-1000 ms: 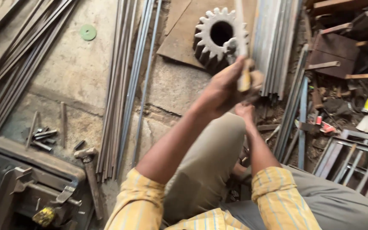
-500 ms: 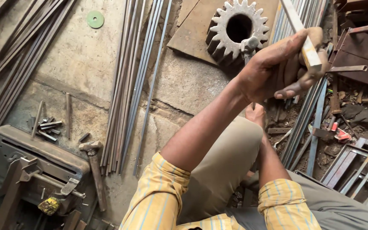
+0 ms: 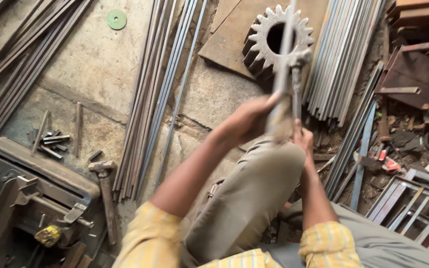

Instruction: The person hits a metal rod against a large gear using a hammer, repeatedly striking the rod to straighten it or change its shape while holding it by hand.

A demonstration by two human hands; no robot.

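My left hand [image 3: 251,119] is closed around a pale, motion-blurred wooden handle [image 3: 285,59] that runs up past the frame's top; its head is out of view. Just to the right, my right hand [image 3: 304,140] grips a thin dark metal rod [image 3: 296,94] held roughly upright, its widened top end [image 3: 300,57] close beside the handle. Both hands are above my bent knee in khaki trousers [image 3: 254,198]. Behind them a large toothed steel gear [image 3: 261,34] lies on a brown metal plate [image 3: 229,44].
Long steel rods lie in bundles on the concrete floor at left [image 3: 150,99] and right of the gear [image 3: 338,59]. A hammer [image 3: 106,193] lies beside a heavy bench machine [image 3: 35,183]. There is a green disc [image 3: 116,19], with scrap and metal frames [image 3: 413,198] at right.
My left hand has swung the pale handle from up at the right back toward the middle, beside the upright rod. My right hand has stayed on the rod.
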